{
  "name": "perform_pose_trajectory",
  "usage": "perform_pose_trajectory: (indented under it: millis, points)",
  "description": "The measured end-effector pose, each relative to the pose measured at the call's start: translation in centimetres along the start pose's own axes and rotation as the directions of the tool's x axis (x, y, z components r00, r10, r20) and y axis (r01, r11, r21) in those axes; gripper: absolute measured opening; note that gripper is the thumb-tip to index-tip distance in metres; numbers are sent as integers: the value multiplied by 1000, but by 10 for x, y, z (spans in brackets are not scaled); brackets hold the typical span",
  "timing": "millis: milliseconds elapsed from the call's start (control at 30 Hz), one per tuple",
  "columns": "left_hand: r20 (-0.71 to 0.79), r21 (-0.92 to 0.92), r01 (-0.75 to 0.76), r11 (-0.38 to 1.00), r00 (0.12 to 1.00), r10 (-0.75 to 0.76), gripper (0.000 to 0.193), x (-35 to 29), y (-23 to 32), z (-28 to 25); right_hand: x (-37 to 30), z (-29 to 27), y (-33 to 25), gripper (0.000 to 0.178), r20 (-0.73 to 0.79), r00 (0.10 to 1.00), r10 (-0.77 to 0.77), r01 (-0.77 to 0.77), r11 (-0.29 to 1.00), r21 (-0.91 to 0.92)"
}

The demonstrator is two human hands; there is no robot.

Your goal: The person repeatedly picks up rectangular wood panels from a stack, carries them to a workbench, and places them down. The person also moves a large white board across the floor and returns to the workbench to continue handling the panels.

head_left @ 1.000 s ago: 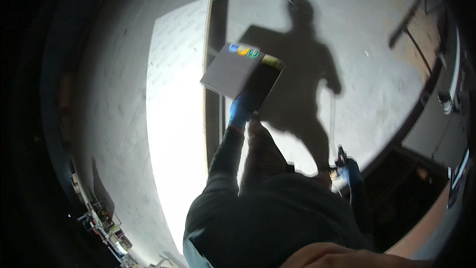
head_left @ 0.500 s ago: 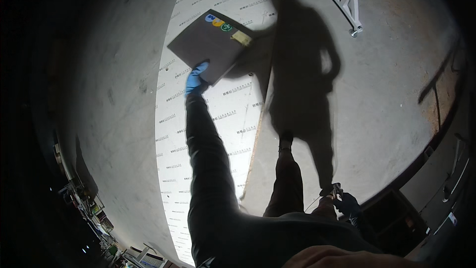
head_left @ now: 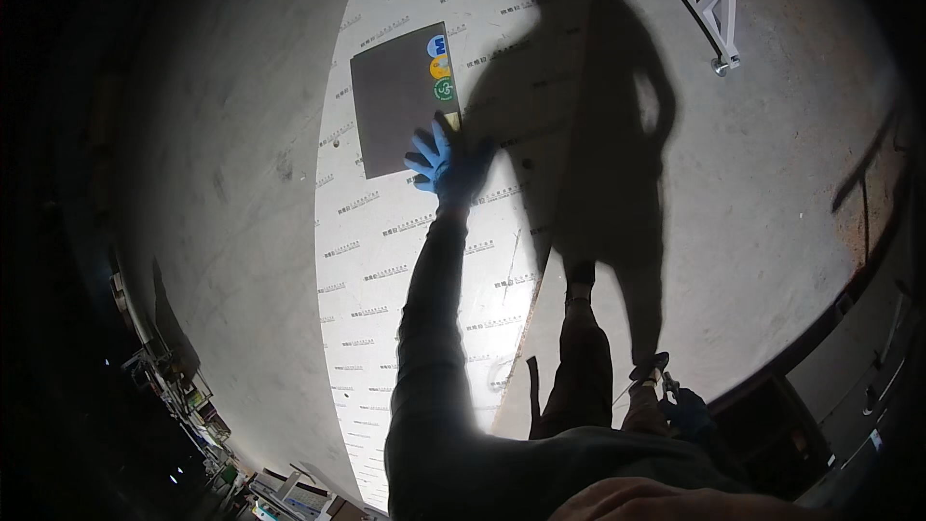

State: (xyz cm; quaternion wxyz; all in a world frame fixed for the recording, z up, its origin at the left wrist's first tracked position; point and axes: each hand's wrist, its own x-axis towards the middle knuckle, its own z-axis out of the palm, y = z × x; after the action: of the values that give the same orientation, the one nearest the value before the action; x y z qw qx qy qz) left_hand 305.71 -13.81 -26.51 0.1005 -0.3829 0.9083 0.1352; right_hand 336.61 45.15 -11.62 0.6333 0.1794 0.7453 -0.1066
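A dark grey-brown rectangular sheet lies on a long white printed board. Round blue, yellow and green stickers and a pale yellow label run down its right edge. In a blue glove, my left hand is open, fingers spread at the sheet's lower right corner; whether the fingertips touch it I cannot tell. My right hand, in a dark-looking blue glove low at the right, is closed around a small metallic tool whose kind I cannot make out.
A white metal stand on casters is at the far right. My shadow darkens the board's right side and the concrete floor. Cluttered items line the lower left; a dark box-like object is lower right.
The sheet has turned and now lies flat on the board. My left hand has let go of it, spread its fingers and shifted right. The right hand still holds the metallic tool.
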Motion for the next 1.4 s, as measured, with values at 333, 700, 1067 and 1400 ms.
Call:
perform_pose_trajectory:
  millis: [333,700,1067,1400]
  points:
    - [-10,140,-119,983,993,121,85,86,-12,-20,13,8,-12,62,-85,993,-81,76,995,-63]
    - [-282,512,-81,855,925,256,90,3,9,0,-37,0,32,43,-172,980,-97,101,995,13]
    - [451,-166,-960,224,128,883,68,-502,107,180,-122,39,334,62,-128,926,356,-97,550,830]
    - [644,-586,-633,506,17,765,67,-960,415,148,-185,189,692,56,-365,639,677,133,370,920]
